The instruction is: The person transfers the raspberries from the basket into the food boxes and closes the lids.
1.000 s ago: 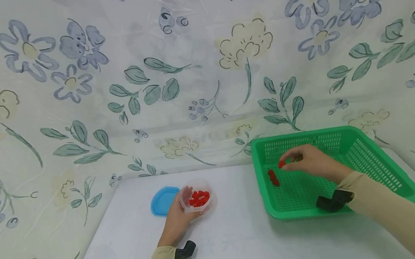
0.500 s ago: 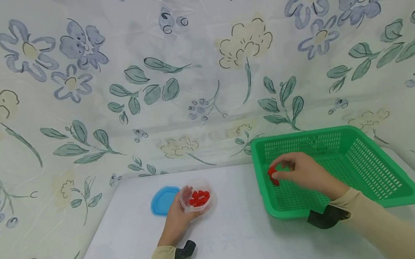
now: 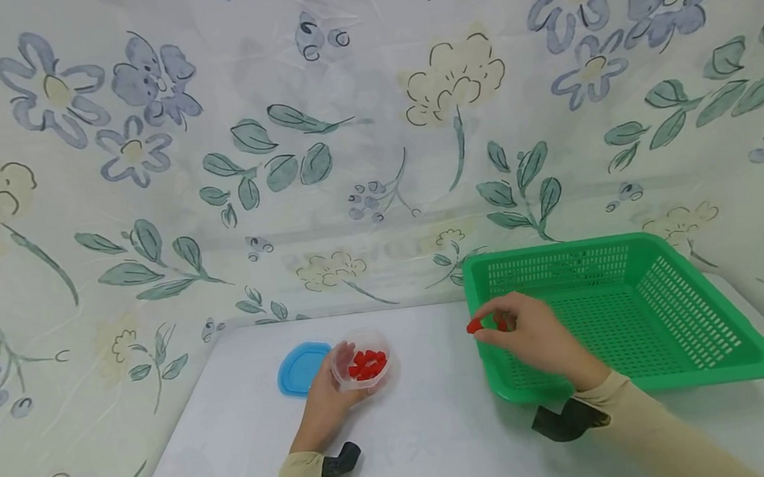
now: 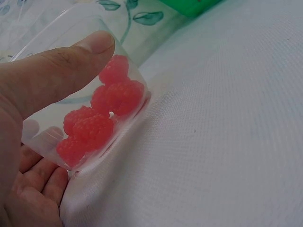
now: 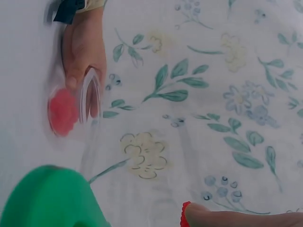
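Observation:
My left hand (image 3: 331,403) grips a clear plastic cup (image 3: 391,354), thumb along one side and fingers round the other. The cup tilts on the white table, with several raspberries (image 4: 92,127) inside. Over the left rim of the green basket (image 3: 636,382), my right hand (image 3: 534,335) pinches one raspberry (image 3: 474,325) between thumb and fingertips. Behind those fingers, partly hidden, more red raspberry (image 3: 502,323) shows inside the basket. The right wrist view catches the pinched raspberry (image 5: 185,215) at its lower edge.
A blue lid (image 3: 301,368) lies on the white table (image 3: 431,429), just left of the cup. Flower-patterned cloth (image 3: 375,156) hangs behind the table. The basket stands at the right with slotted walls, a short stretch of table between it and the cup.
My right hand has moved left and a little down from inside the basket, carrying the raspberry to the rim. My left hand and the cup stay in place.

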